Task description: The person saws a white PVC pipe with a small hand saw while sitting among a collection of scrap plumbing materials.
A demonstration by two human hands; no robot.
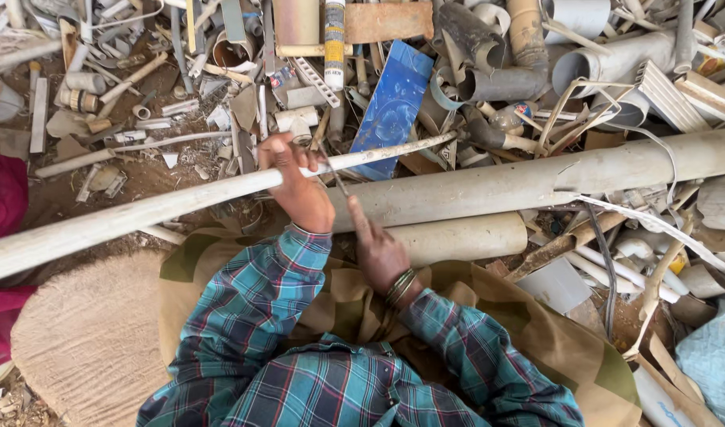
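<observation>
A long, thin, dirty white pipe runs from the left edge up to the right, across my lap. My left hand is wrapped around it near its middle. My right hand, with bangles on the wrist, sits just below and to the right, index finger stretched out. It holds a thin dark metal tool whose tip reaches the pipe beside my left hand. What kind of tool it is cannot be made out. Both sleeves are teal plaid.
A thick grey pipe and a shorter one lie just beyond my hands. Behind them is a heap of scrap pipes and fittings, a blue board and a sealant tube. A burlap sack and red cloth are at left.
</observation>
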